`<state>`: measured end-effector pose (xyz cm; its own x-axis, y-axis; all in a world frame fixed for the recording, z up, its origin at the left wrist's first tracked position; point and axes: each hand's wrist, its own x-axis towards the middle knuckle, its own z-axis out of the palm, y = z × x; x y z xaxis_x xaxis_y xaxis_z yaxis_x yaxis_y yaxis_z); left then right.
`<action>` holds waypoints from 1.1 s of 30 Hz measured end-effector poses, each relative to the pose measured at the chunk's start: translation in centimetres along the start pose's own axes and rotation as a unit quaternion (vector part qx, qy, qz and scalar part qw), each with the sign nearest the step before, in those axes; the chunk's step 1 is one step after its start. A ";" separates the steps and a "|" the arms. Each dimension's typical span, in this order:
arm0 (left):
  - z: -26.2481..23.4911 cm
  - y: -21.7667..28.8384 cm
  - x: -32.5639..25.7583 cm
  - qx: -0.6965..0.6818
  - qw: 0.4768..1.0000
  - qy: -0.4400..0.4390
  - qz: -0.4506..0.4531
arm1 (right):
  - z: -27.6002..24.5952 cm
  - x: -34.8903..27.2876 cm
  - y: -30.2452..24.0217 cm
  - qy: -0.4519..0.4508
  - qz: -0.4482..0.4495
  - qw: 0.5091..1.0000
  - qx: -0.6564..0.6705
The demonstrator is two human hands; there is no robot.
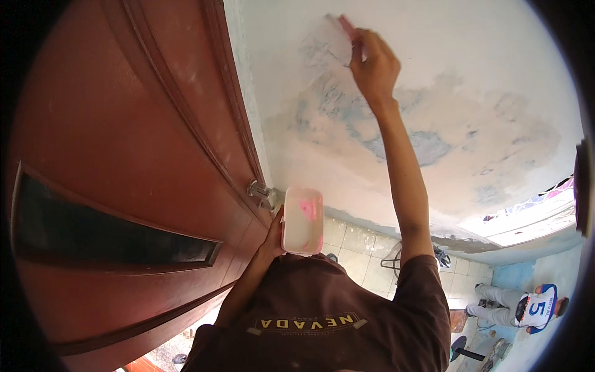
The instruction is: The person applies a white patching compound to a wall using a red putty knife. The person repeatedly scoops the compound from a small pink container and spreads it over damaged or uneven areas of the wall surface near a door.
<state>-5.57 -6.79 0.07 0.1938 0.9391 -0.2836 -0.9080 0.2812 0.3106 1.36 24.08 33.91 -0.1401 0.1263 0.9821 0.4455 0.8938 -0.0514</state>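
My right hand is raised high against the wall, its fingers closed around a pinkish-red scraper. The tool's far end meets the wall and is slightly blurred; part of it is hidden by my fingers. Down near the door handle, my left hand holds a pale pink plastic tub by its side, fingers mostly hidden behind it. Whitish material lies inside the tub, with bright pink showing on its inner wall. The pale wall carries blotchy grey and beige patches around and below my right hand.
A reddish-brown door with a metal handle and a dark glass panel stands close on my left. Pale floor tiles lie below. At lower right is another person; a bright opening breaks the wall at right.
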 end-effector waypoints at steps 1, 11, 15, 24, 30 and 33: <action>-0.1 -0.1 0.0 0.000 1.000 -0.003 0.009 | -1.0 0.8 -0.4 0.013 0.025 0.999 0.025; 1.1 -0.5 0.7 -0.042 0.998 0.013 0.039 | 1.1 -20.7 2.3 -0.279 0.033 0.959 -0.020; 2.3 -0.6 1.0 -0.021 0.998 -0.034 0.040 | -4.1 -5.9 2.5 -0.116 0.019 0.989 -0.088; 2.5 -2.3 1.3 -0.081 0.995 -0.049 0.019 | -5.0 -3.1 -1.2 -0.107 -0.007 0.992 0.065; 1.1 -3.1 0.7 -0.045 0.998 -0.008 0.041 | 0.6 -14.3 0.6 -0.241 -0.050 0.969 0.009; 1.5 -3.1 0.1 -0.078 0.995 -0.045 0.034 | -1.8 -6.3 1.7 -0.111 -0.065 0.992 0.002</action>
<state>-2.15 -7.26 0.41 0.1561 0.9709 -0.1816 -0.9654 0.1889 0.1800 4.58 24.02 27.92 -0.3876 0.1010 0.9163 0.4083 0.9100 0.0724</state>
